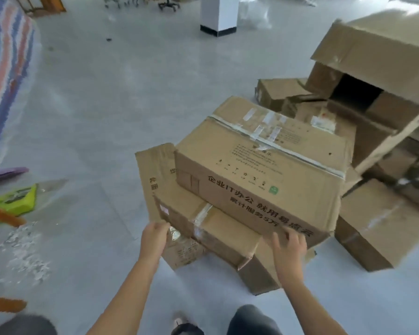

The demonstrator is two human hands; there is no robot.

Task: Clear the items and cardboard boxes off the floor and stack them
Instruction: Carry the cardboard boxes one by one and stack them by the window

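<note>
Grips corner of taped brown box (211, 235) on floor (131, 93) with left hand (154, 239); rests right hand (289, 250), fingers extended, against creased, black-printed large box (259, 170) stacked on top.

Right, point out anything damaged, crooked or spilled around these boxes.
The printed box sits skewed across the smaller taped box, overhanging it, and its near right corner is crumpled. The big box at right has a torn, gaping flap. White scraps litter the floor at left.
</note>
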